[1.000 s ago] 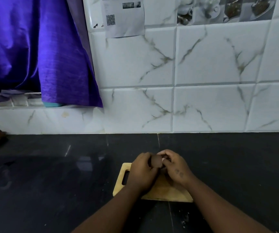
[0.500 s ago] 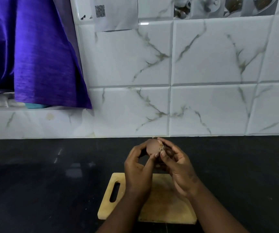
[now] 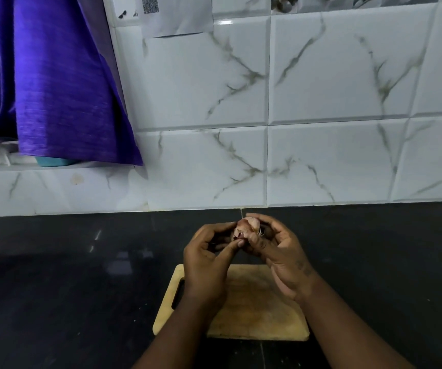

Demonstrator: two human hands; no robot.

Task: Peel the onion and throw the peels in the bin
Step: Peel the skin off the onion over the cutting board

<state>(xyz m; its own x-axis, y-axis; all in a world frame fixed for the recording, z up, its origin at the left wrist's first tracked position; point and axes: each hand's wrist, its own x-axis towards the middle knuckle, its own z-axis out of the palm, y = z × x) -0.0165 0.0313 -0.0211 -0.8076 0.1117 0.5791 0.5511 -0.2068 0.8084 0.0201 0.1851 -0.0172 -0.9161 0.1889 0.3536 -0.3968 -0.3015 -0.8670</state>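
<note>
A small onion (image 3: 246, 228) with pale pinkish skin is held up above the far edge of a wooden chopping board (image 3: 251, 310). My left hand (image 3: 206, 262) curls round its left side, thumb tip at the torn skin. My right hand (image 3: 281, 251) grips it from the right, thumb lying over the front. A flap of skin is lifted at the onion's front, showing a darker patch beneath. Most of the onion is hidden by my fingers. No bin is in view.
The board, with a handle slot (image 3: 177, 294) at its left, lies on a black countertop (image 3: 68, 288). A marbled white tile wall (image 3: 321, 129) rises behind. A purple cloth (image 3: 54, 89) hangs at the upper left over a ledge.
Both hands have lifted the onion off the board and away from me. The skin at its front has been torn open. The view has tilted down and closer.
</note>
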